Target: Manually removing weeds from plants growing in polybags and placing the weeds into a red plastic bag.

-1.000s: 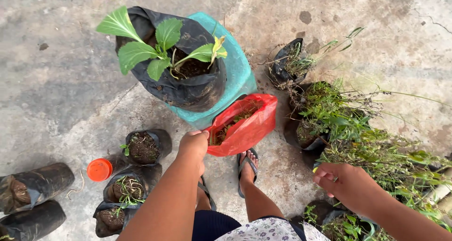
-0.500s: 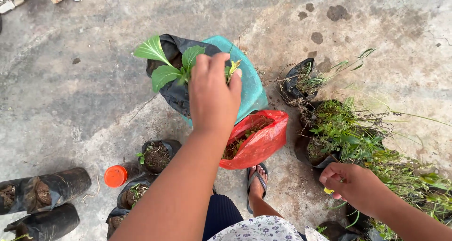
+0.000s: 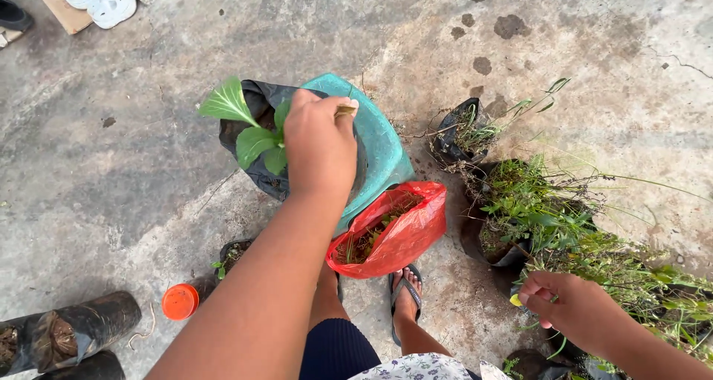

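- Head view: the left hand (image 3: 319, 146) hovers over the black grow bag (image 3: 256, 138) on the teal stool (image 3: 379, 146), fingers pinched shut on a thin stem.
- Right of that bag, the right hand (image 3: 575, 313) closes on weed sprigs.
- Best pinch low and spare the leafy seedling (image 3: 249, 127).

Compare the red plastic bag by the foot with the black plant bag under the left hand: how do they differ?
The red plastic bag lies on its side, mouth open toward the person, with plant scraps inside. The black plant bag stands upright on a teal stool, holding a live broad-leaved plant. The left hand is over the black bag, pinching something thin; nothing touches the red one, and the right hand is elsewhere. Both are soft plastic and hold plant matter.
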